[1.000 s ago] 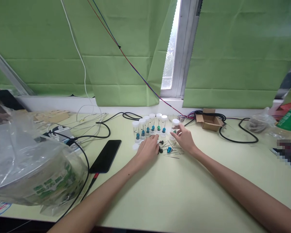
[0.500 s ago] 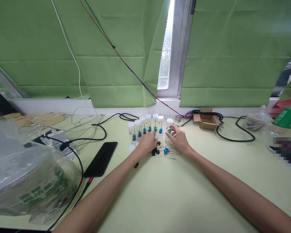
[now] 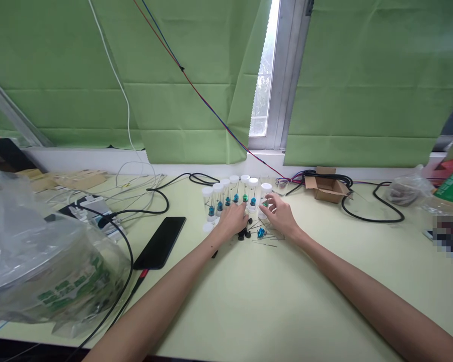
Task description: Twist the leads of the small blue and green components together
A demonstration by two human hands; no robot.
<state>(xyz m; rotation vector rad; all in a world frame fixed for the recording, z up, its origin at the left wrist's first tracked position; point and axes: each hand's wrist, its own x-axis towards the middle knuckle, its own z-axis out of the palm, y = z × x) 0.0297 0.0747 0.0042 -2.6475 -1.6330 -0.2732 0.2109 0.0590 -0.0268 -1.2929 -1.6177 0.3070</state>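
Observation:
A curved row of small clear vials (image 3: 230, 193) with white caps stands on the pale green table (image 3: 272, 296), each holding a blue or green bead on a pin. My left hand (image 3: 232, 221) rests palm down in front of the row, its fingers curled over loose black parts (image 3: 243, 234); what it grips is hidden. My right hand (image 3: 281, 215) reaches to the rightmost vial (image 3: 265, 197), thumb and fingers closed around its lower part. A loose blue bead (image 3: 261, 232) and thin pins (image 3: 266, 240) lie between the hands.
A black phone (image 3: 160, 249) lies left of my left forearm. A plastic bag over a round tin (image 3: 41, 266) fills the left. Black and white cables (image 3: 143, 201) cross the table's back. A small cardboard box (image 3: 326, 186) and a black cable loop (image 3: 373, 206) sit right.
The view has shifted slightly. My left hand has stayed over the black parts, and my right hand has kept its hold at the rightmost vial.

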